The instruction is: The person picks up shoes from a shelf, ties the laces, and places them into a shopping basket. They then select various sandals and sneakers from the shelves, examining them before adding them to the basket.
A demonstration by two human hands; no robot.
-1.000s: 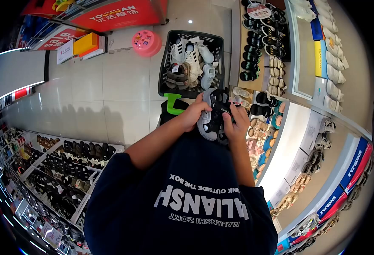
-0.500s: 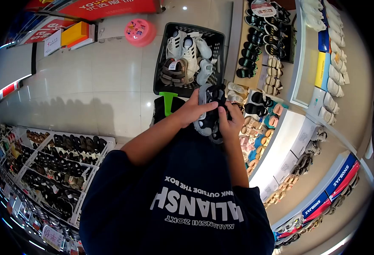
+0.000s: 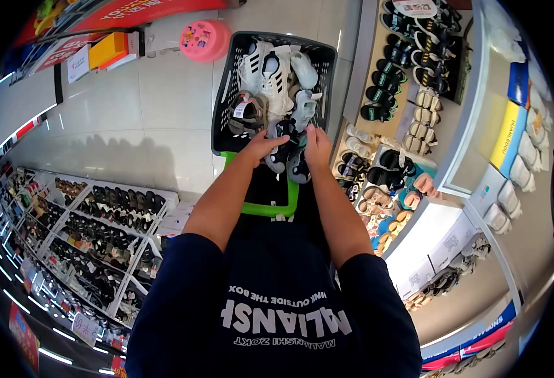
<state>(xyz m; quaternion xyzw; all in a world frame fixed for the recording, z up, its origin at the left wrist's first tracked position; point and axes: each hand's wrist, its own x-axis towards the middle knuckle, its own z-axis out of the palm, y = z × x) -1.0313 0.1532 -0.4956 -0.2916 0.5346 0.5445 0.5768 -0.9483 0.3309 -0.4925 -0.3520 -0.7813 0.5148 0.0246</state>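
Note:
A pair of black-and-grey sandals is held at the near rim of the black shopping basket (image 3: 221,101). My left hand (image 3: 259,148) closes around the left sandal (image 3: 280,151), thumb on top. With its fingers pinched together, my right hand (image 3: 318,146) grips the right sandal (image 3: 300,166), which is partly hidden. Inside the basket lie white sneakers with black stripes (image 3: 277,85), brown sandals (image 3: 247,116) with a white tag, and pale grey-blue shoes (image 3: 305,108). The basket's green handle (image 3: 271,209) is folded toward my body.
A pink stool (image 3: 204,41) stands on the tiled floor beyond the basket's left side. Shelves of sandals (image 3: 384,82) run along the right, with a glass-fronted case (image 3: 472,107) behind. Shoe racks (image 3: 94,233) fill the lower left.
Both hands have moved forward and left with the sandals, from in front of my chest to the basket's near edge. The view has shifted, and the green handle shows more fully.

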